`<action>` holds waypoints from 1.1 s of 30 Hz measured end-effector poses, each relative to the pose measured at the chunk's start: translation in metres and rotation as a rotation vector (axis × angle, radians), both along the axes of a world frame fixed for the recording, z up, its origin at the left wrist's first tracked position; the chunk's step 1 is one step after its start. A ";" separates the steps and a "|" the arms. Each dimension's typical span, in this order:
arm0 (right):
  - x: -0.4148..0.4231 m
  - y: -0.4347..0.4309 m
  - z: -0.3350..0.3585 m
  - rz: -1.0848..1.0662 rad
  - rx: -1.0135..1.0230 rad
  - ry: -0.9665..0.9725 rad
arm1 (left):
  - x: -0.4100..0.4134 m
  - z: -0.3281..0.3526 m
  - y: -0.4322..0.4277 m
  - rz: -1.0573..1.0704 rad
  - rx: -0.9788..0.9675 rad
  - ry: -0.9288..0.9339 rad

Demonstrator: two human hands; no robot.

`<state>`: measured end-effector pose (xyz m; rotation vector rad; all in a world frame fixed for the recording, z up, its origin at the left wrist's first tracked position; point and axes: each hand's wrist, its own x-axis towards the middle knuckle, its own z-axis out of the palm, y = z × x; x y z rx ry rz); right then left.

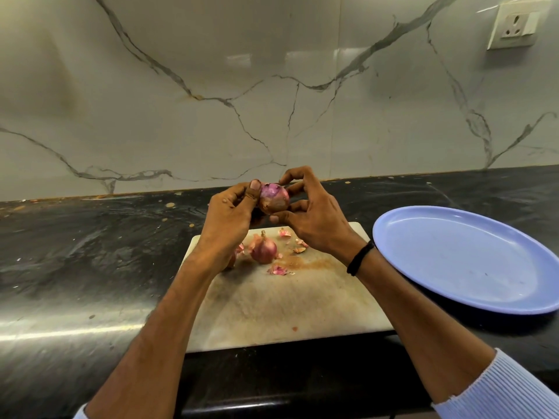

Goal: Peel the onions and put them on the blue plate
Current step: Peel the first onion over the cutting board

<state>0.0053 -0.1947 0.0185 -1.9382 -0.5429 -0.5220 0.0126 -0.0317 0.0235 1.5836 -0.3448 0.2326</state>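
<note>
- Head view: a round, light-blue plastic plate lay on the black stone countertop just to the right of the white, brown-stained cutting board, showing only its own faintly scuffed surface.
- Above the board's far edge, both hands held a small, reddish-purple onion with part of its brown skin left on, clear of the board and well apart from the plate.
- The left hand gripped the onion from the left, its thumb pressed against the purple top.
- The right hand gripped it from the right, with fingers curled over the top and the thumb beneath.
- A black band circled the right wrist, and a pale-blue ribbed sleeve covered the forearm nearer the camera.
- On the far half of the board sat a second unpeeled red onion, stem upward, just right of the left wrist.
- Pink and brown peel scraps lay scattered around it on the board.
- The left wrist hid something brownish at the board's far left; what it was could not be told.
- Behind the board rose a white marble wall with grey veins, bearing a white socket far to the upper right.
</note>
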 end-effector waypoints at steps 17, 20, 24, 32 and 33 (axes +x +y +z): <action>0.000 -0.004 -0.003 -0.037 -0.060 -0.118 | -0.004 0.000 0.000 -0.115 0.007 -0.030; 0.002 -0.004 -0.004 -0.036 -0.073 -0.129 | -0.004 -0.001 0.000 -0.115 0.016 -0.029; 0.004 -0.004 -0.005 -0.039 -0.093 -0.144 | -0.003 -0.001 0.000 -0.116 0.017 -0.021; 0.005 0.000 -0.010 -0.149 -0.147 -0.279 | 0.000 0.001 0.001 -0.072 -0.071 0.030; 0.005 0.000 -0.009 -0.127 -0.118 -0.251 | -0.001 0.002 0.001 -0.077 -0.076 0.030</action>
